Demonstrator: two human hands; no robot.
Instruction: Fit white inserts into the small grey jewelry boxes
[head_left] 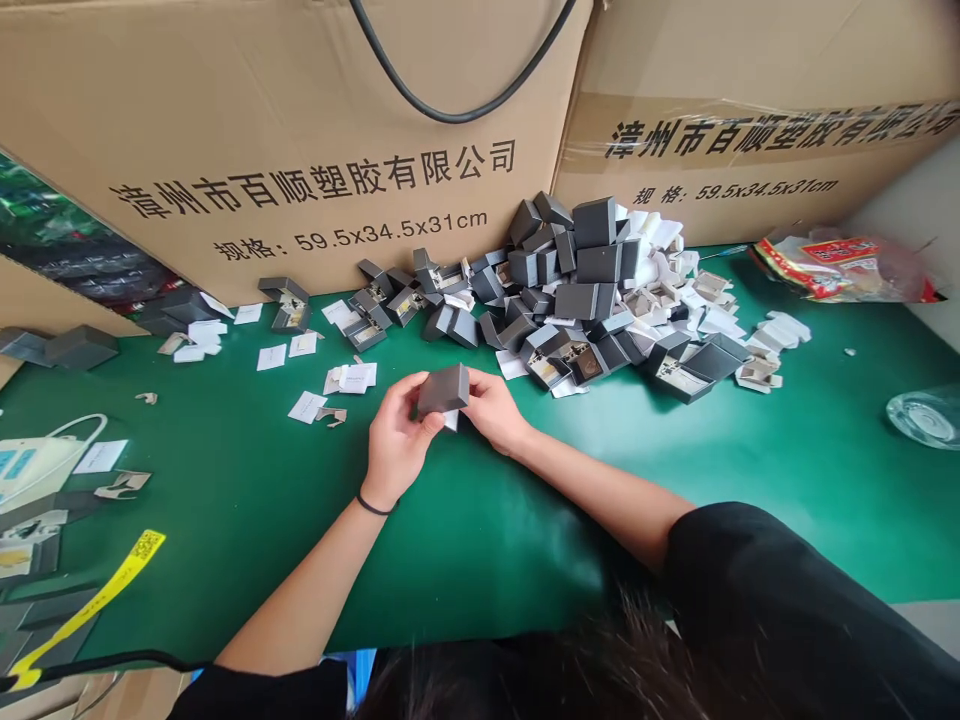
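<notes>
A small dark grey box (444, 388) is held between my two hands above the green table (450, 540). My left hand (399, 430) grips its left side, the thumb along the lower front. At the box's right edge, my right hand (491, 408) has its fingers closed on it, partly hidden behind. A bit of white (451, 420) shows beneath the box; I cannot tell whether it is paper or lining. Just left of my hands lie white paper cards (357, 378) and a torn beige insert (331, 415).
A heap of dark grey boxes (576, 302) and white inserts (675, 270) stands beyond my hands. Large cardboard cartons (300, 110) line the back. To the right are a red snack bag (840, 265) and a glass dish (924, 418). A yellow tag (97, 602) hangs at lower left.
</notes>
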